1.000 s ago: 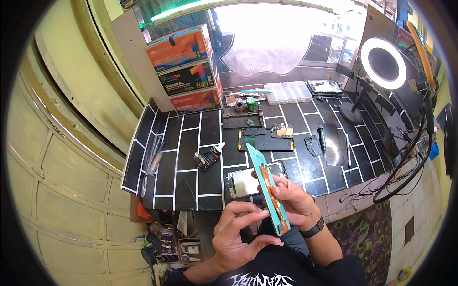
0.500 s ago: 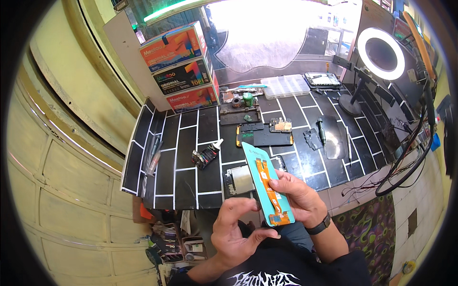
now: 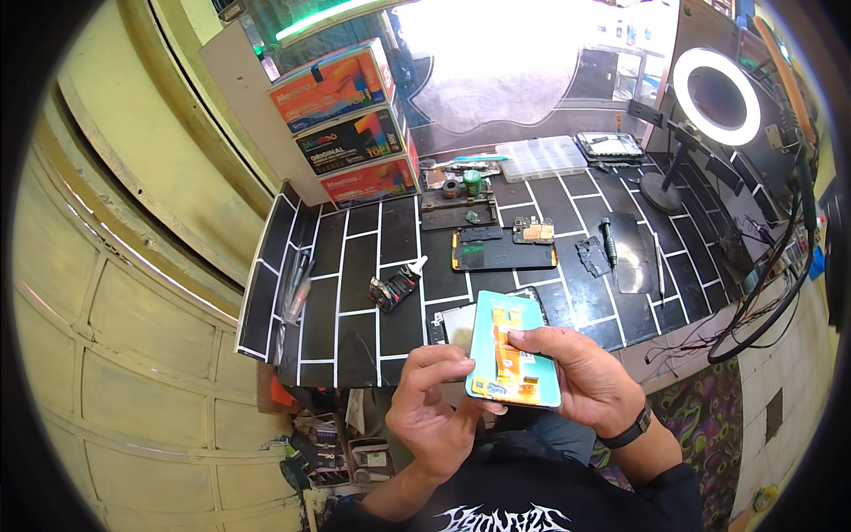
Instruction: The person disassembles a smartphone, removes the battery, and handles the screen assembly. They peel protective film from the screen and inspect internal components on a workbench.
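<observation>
A phone screen panel with a teal back film is held over the table's near edge. An orange flex cable runs along its back. My right hand grips the panel's right side, thumb on the cable and the other fingers hidden beneath. My left hand is closed at the lower left corner, index fingertip at the edge and thumb below it. Partly covered by the panel, a phone body with a silvery area lies on the table. Farther off rests a dark phone back part with a circuit board.
A crumpled black tube with a white nozzle lies left. A screwdriver and small black part lie right. Stacked boxes, a clear compartment case and a ring light stand behind. Cables hang off the right edge.
The panel has tipped flatter and its top end has come down toward me. My left fingers have closed in on its lower left corner. The whole view has shifted slightly.
</observation>
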`<act>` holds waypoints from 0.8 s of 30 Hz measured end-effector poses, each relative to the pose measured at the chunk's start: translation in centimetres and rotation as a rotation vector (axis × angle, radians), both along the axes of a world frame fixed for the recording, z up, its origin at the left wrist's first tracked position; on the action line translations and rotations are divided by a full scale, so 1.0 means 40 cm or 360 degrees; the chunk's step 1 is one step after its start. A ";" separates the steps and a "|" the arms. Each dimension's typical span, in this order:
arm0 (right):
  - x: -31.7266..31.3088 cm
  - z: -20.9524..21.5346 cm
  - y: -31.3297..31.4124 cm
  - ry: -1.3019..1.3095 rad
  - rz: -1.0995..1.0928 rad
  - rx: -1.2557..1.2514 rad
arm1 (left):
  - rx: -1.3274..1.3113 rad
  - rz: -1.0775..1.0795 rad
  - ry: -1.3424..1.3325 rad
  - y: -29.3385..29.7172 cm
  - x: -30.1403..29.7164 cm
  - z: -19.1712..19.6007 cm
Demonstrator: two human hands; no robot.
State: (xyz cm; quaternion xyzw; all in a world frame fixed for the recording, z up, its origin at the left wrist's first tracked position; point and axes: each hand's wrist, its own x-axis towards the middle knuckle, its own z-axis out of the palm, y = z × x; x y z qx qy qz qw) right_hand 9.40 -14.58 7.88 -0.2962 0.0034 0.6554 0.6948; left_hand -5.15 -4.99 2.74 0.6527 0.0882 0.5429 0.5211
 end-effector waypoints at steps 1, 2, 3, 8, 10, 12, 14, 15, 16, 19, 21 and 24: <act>-0.001 0.004 0.001 -0.0003 -0.0009 -0.0011 | -0.0020 0.0005 -0.0007 0.000 0.001 0.002; -0.001 0.003 0.002 0.0010 -0.0007 -0.0011 | -0.0039 0.0011 -0.0014 -0.001 0.003 0.004; -0.001 0.000 0.002 0.0023 -0.0008 -0.0013 | -0.0060 0.0013 -0.0021 -0.002 0.004 0.006; -0.001 0.002 0.005 0.0047 0.0001 -0.0027 | -0.0122 -0.0010 -0.0045 -0.001 0.006 0.008; -0.001 0.000 0.007 0.0054 -0.0006 -0.0034 | -0.0139 -0.0005 -0.0050 0.000 0.006 0.008; 0.001 -0.003 0.009 0.0043 0.0010 -0.0046 | -0.0165 0.0005 -0.0055 -0.002 0.007 0.007; 0.001 -0.002 0.010 0.0032 0.0013 -0.0055 | -0.0194 0.0015 -0.0054 -0.001 0.007 0.002; 0.001 0.000 0.012 0.0026 0.0011 -0.0058 | -0.0209 0.0021 -0.0055 -0.001 0.006 0.000; 0.000 0.001 0.014 0.0019 0.0008 -0.0061 | -0.0204 -0.0013 -0.0070 0.000 0.005 0.000; -0.002 0.005 0.016 0.0000 0.0003 -0.0073 | -0.0183 -0.0081 -0.0095 0.003 -0.001 0.004; -0.002 0.006 0.015 -0.0002 0.0019 -0.0075 | -0.0170 -0.0088 -0.0091 0.004 -0.003 0.005; -0.001 0.001 0.015 0.0013 0.0056 -0.0086 | -0.0183 -0.0099 -0.0110 0.001 -0.004 0.009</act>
